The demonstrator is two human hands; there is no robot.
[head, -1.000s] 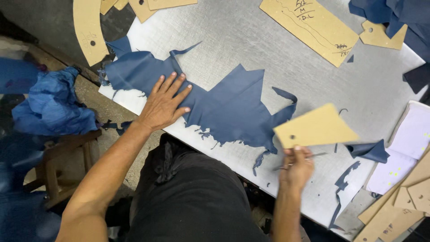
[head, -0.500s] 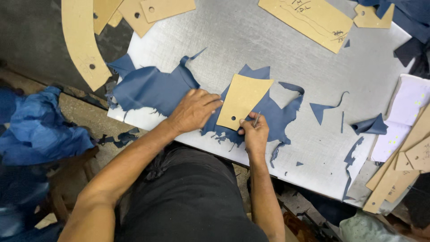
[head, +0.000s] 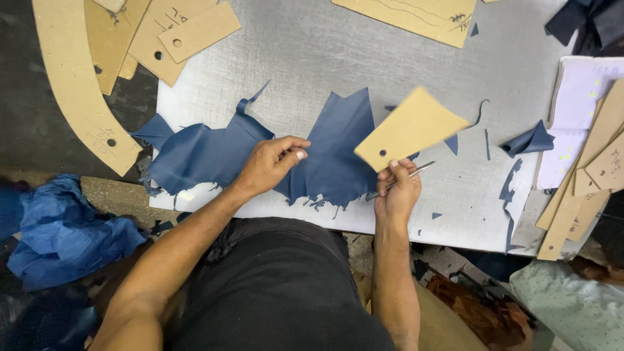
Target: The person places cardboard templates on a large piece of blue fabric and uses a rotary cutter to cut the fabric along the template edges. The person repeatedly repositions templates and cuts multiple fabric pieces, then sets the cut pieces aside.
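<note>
A ragged sheet of dark blue leather (head: 214, 153) lies along the near edge of a grey cutting board (head: 312, 58). My left hand (head: 270, 164) pinches a fold of this leather near its middle. My right hand (head: 398, 192) holds a tan cardboard template (head: 409, 129) with a small hole, lifted off the board and tilted, together with a thin metal tool (head: 409, 174) that pokes out to the right. The template hangs just right of the leather's peaked part (head: 344, 140).
Several cardboard patterns (head: 182, 32) lie at the far left, with a long curved one (head: 68, 84) off the board. More templates (head: 598, 162) and white paper (head: 575, 110) sit at the right. Blue offcuts (head: 530, 140) are scattered on the board; crumpled blue material (head: 62, 234) lies left.
My right hand lifted the template off the leather and moved it right. My left hand went from lying flat to pinching the leather, which is now bunched and shifted.
</note>
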